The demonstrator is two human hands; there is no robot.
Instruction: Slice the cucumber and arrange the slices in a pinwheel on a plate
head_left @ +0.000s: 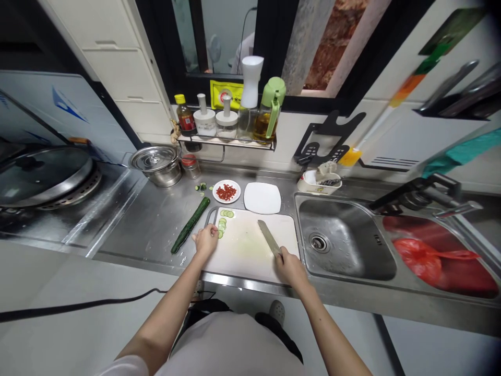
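A white cutting board [250, 250] lies on the steel counter in front of me. My right hand [290, 267] is closed on the handle of a knife [268, 236], its blade resting on the board and pointing away to the left. My left hand [206, 239] sits curled at the board's left edge, touching a row of cucumber slices [223, 223]. A whole cucumber [190, 224] lies on the counter just left of the board. Behind the board stand a small plate of chopped red chili [226, 192] and an empty white plate [262, 198].
A sink [344, 240] is right of the board, with a red plastic bag [426, 256] in the basin further right. A steel pot [158, 164] and a lidded wok [43, 177] are at the left. A shelf of condiment bottles [227, 122] hangs on the back wall.
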